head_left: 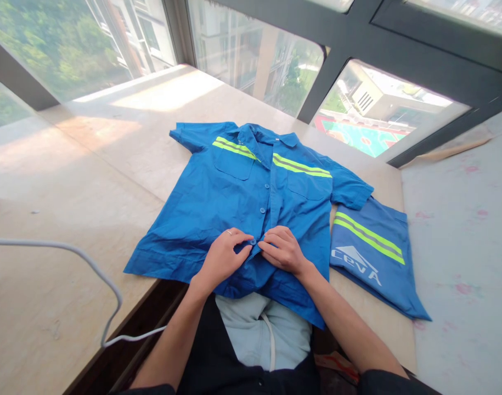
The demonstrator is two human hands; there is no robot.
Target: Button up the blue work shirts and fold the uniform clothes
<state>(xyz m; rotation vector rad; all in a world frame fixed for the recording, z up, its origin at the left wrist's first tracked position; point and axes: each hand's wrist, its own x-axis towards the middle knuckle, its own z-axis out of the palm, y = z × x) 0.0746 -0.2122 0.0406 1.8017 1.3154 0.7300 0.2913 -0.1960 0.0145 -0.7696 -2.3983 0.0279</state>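
A blue short-sleeved work shirt (218,203) with yellow-green reflective stripes lies face up on a pale stone window ledge (111,159), its hem hanging over the near edge. My left hand (224,257) pinches the shirt's front placket at a lower button, fingers closed on the fabric, a ring on one finger. My right hand (281,249) pinches the opposite edge of the placket, touching the left hand's fingertips. Two higher buttons show above the hands.
A folded blue shirt (374,252) with the same stripes and white lettering lies to the right of the open one. A white cable (90,263) curves over the ledge at left. Large windows (251,55) stand behind. A pale blotched surface (460,247) is at right.
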